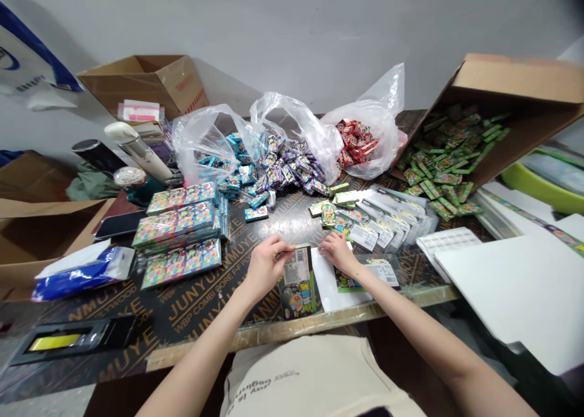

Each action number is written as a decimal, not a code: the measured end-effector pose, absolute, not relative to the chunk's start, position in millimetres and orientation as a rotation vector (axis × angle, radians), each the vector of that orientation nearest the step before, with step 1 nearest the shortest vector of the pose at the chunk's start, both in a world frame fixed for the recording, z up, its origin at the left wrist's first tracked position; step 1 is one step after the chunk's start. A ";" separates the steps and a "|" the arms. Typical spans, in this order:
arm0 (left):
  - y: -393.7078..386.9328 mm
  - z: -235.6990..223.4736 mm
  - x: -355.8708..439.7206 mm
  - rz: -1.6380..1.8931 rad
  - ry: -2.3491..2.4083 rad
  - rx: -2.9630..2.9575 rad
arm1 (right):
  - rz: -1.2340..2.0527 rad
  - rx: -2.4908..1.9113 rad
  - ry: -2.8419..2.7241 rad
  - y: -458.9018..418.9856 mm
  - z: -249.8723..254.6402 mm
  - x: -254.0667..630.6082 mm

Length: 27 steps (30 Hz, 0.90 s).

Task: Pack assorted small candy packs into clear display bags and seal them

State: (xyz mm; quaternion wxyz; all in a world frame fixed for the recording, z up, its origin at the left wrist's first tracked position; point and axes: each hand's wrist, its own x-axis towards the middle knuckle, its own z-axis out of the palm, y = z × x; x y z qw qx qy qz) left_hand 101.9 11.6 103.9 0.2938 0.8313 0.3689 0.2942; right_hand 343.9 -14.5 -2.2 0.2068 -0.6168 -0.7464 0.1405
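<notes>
My left hand (268, 265) is closed, thumb and fingers pinching the top edge of a dark printed pouch (298, 292) with green cartoon art and a pale label. Just right of the pouch lies a white sheet (326, 283), partly under my right hand (338, 252). The right fingers are curled at the sheet's top edge; their tips are small and hard to make out. Another printed pouch (387, 272) lies beneath my right forearm. Above that hand a small green packet (328, 215) rests by a fanned row of clear-topped pouches (387, 216).
Stacks of colourful packs (177, 222) stand left. Behind are plastic bags of blue packets (237, 155), purple packets (292, 161) and red packets (356, 143). A tipped cardboard box (515, 82) spills green packets right. White boards (515, 289) lie at the right edge, a phone (119, 224) at left.
</notes>
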 end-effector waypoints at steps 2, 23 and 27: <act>11.5 104.0 102.1 0.791 0.988 2.208 | 0.404 -1.713 -2.048 -16.5 -4.0 341.5; 9.4 102.9 98.5 0.899 1.005 1.881 | 1.446 -1.090 -1.553 8.1 123.7 284.0; 7.7 101.6 97.3 0.927 1.040 1.811 | 1.511 -1.059 -1.602 12.6 114.2 277.3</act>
